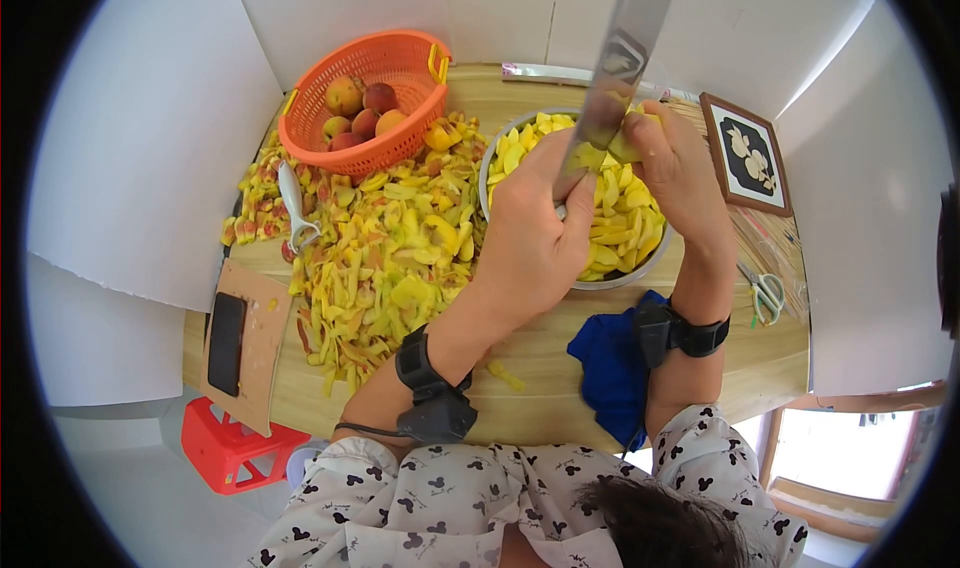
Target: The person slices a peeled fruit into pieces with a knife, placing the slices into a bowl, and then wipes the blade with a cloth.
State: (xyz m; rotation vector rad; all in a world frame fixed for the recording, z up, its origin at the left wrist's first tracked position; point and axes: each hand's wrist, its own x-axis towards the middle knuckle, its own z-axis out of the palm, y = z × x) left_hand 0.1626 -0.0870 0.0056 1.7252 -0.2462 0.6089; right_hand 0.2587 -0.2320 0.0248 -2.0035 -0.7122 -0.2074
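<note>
My left hand (535,233) is wrapped around the handle of a broad-bladed knife (630,43), its blade pointing up and away. In my right hand (680,168) is a pale yellow-green piece of peeled fruit (625,146), held against the knife blade; the fingers partly hide it. Both hands are above a round metal bowl (660,253), which holds many yellow fruit slices (625,218). To the left of my left hand lies a wide heap of yellow and reddish peelings (390,258). A white peeler (293,198) rests on the heap's left side.
An orange plastic basket (300,133) with several peaches (365,123) stands at the back left. A phone (228,343) lies on a brown board (265,313). At right are a framed picture (750,158) and scissors (768,296). A blue cloth (610,368) sits near the front edge.
</note>
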